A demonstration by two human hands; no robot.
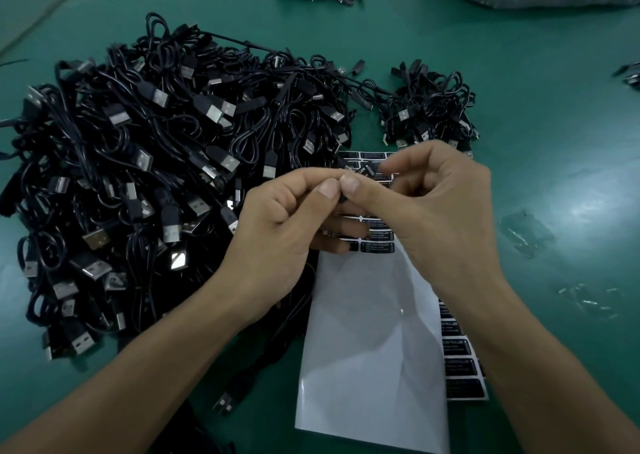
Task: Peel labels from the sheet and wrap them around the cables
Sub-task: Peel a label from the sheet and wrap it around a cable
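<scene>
Head view: both hands meet just above the far end of the label sheet, thumbs side by side.
Left grip: left hand (287,221) pinches a thin black cable (343,198) between thumb and forefinger; other fingers curled underneath.
Right grip: right hand (433,211) closed, thumb pressed beside the left thumb, forefinger curled onto a black label (366,170).
Label: white print, "LED" readable; lifted clear of the sheet, held between the fingertips at the cable. Cannot tell how far round the cable.
Label sheet (374,332): glossy white backing, flat on the bench, near part stripped bare; a few rows of black labels left at the far end, partly hidden by the hands.
Second label sheet (464,367): tucked under the right edge of the first, 1 column of black labels showing.
USB cable heap (156,176): large black tangle left of the hands, touching the sheet's far left corner.
Smaller cable bundle (426,107): beyond the right hand.
Bench (554,124): green mat; clear film scraps (526,234) at right.
</scene>
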